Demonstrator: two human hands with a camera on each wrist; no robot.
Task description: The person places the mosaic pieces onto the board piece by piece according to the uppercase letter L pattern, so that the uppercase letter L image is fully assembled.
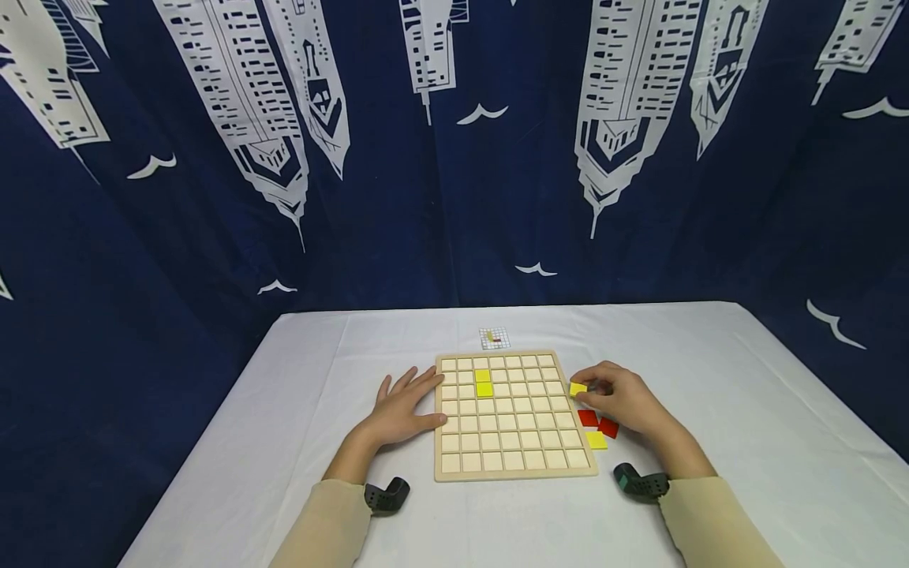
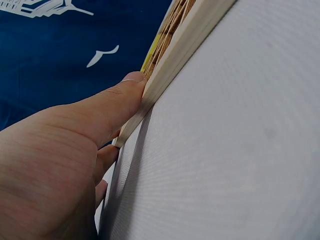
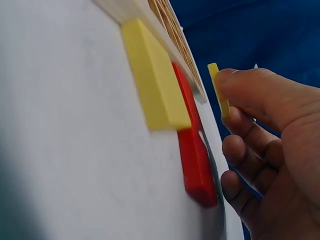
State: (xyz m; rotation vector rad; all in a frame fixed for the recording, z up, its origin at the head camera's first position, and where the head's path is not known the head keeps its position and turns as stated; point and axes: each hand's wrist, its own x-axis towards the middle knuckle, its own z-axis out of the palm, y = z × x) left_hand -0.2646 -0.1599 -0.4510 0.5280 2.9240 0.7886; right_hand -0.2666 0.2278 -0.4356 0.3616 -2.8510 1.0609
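A wooden grid board point(image 1: 524, 476) lies on the white table, with two yellow square tiles point(image 1: 484, 383) set one below the other in its upper left part. My left hand point(image 1: 399, 414) rests at the board's left edge, fingers spread and straight, thumb on the rim. Just off the board's right edge my right hand point(image 1: 625, 397) pinches a yellow tile point(image 3: 220, 91) between thumb and fingers, raised from the table in the right wrist view. Below that hand lie two red tiles point(image 1: 587, 418) and another yellow tile point(image 3: 155, 80), close beside the board.
A small printed pattern card point(image 1: 494, 338) lies beyond the board's far edge. The white tablecloth point(image 1: 319, 355) reaches to a dark blue curtain point(image 1: 398, 237) with white buildings and birds. Black wrist devices point(image 1: 387, 496) sit at both sleeves.
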